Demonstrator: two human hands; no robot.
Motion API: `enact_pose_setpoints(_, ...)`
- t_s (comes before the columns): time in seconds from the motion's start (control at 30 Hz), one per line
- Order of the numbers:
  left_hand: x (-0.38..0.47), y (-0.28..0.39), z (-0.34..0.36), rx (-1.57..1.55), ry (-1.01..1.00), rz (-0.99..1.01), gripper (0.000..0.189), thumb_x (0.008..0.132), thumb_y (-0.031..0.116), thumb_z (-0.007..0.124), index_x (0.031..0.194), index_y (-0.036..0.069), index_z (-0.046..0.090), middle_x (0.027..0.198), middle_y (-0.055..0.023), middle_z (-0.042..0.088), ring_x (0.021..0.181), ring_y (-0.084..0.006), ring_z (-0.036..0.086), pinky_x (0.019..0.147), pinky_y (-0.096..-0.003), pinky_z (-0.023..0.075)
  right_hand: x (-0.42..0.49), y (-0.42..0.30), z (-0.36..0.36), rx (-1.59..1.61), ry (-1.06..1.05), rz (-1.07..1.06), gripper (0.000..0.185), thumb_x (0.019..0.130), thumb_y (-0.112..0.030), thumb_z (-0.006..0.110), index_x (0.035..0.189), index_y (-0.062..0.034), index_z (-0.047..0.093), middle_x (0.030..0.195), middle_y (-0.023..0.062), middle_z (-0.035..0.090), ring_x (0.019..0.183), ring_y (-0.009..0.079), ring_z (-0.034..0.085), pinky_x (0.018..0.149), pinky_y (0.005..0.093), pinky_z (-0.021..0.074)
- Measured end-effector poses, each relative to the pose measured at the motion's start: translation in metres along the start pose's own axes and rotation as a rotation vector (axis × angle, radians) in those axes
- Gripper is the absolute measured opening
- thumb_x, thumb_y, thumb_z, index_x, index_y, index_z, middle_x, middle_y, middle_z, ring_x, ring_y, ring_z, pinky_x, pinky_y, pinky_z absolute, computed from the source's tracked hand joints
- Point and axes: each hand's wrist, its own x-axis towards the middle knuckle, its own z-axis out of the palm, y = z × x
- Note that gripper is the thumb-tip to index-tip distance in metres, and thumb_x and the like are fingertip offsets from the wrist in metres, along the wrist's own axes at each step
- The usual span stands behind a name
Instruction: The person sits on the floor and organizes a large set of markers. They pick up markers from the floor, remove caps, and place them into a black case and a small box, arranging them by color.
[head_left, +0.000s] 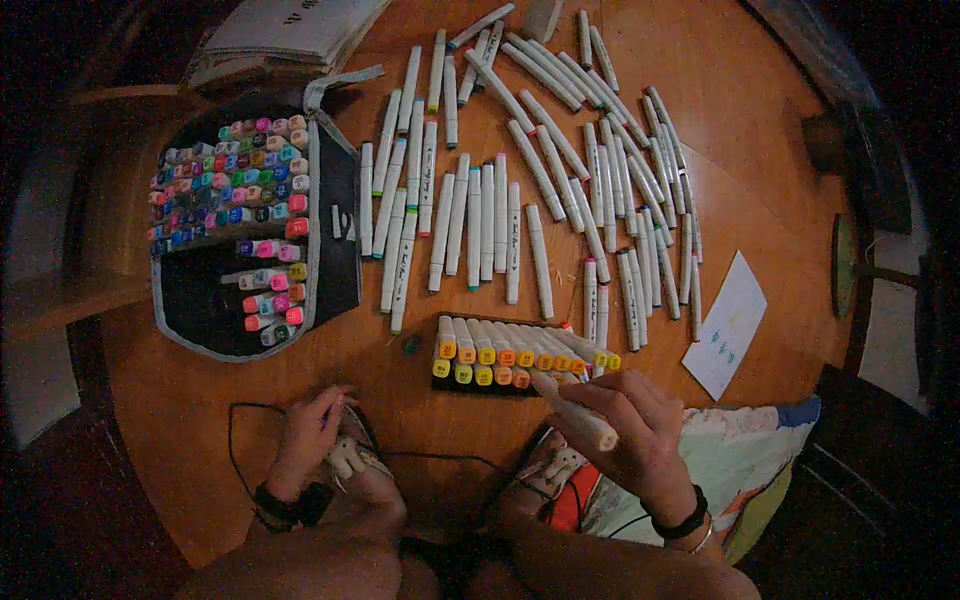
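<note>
My right hand (630, 427) holds a white-barrelled marker (581, 420) between thumb and fingers, its near end pointing towards me. The marker's far end is over the right part of a black tray (480, 388), where markers with yellow and orange caps (486, 356) stand in two rows. My left hand (311, 435) rests by my left foot, fingers loosely bent; whether anything is in it cannot be told. Many loose white markers (474, 225) lie beyond the tray. At the left, an unzipped black marker case (202, 281) with a grey edge holds rows of colourful capped markers (259, 176).
A white card with small green marks (726, 326) lies at the right. Below it is a pale patterned cloth (742, 457). A stack of papers (292, 30) sits at the back left. A black cord (435, 454) runs across between my feet.
</note>
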Motion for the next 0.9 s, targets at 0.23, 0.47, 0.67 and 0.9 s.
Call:
enact_pose_setpoints(0.23,0.0,0.001,0.003,0.001,0.043,0.011,0.024,0.099,0.013,0.051,0.117,0.004,0.064,0.099,-0.0132,0.073,0.088,-0.0342,0.069,0.073,-0.0401,0.054,-0.002,-0.002,-0.01,0.009,0.051,0.074,0.045,0.063,-0.021,0.091,0.1,-0.0073,0.069,0.086,0.008,0.069,0.07,0.019,0.066,0.057,0.0295,0.0506)
enact_pose_setpoints(0.47,0.001,0.001,0.0,0.027,0.001,-0.013,0.025,0.099,0.011,0.049,0.118,0.005,0.064,0.098,-0.0118,0.073,0.079,-0.0326,0.069,0.07,-0.0382,0.0537,-0.005,0.006,0.004,0.021,0.054,0.035,0.041,0.067,-0.015,0.088,0.102,-0.0053,0.069,0.088,0.01,0.067,0.073,0.0218,0.066,0.058,0.0304,0.0512)
enact_pose_setpoints(0.67,-0.001,0.0,0.002,-0.043,0.006,-0.035,0.024,0.098,0.015,0.054,0.117,0.004,0.065,0.096,-0.0144,0.073,0.075,-0.0332,0.068,0.065,-0.0387,0.0524,-0.017,0.031,0.012,0.012,0.199,0.243,0.029,0.078,-0.005,0.077,0.105,-0.0069,0.069,0.083,0.0091,0.063,0.069,0.0231,0.063,0.06,0.0335,0.0507)
enact_pose_setpoints(0.9,0.002,-0.004,0.006,-0.025,0.082,0.114,0.024,0.1,0.021,0.055,0.114,0.006,0.067,0.08,-0.0159,0.069,0.063,-0.031,0.065,0.055,-0.0388,0.0487,-0.036,0.127,0.038,-0.179,-0.017,0.706,0.051,0.087,-0.012,0.07,0.135,-0.0071,0.054,0.074,0.0115,0.061,0.064,0.0278,0.062,0.056,0.039,0.0481)
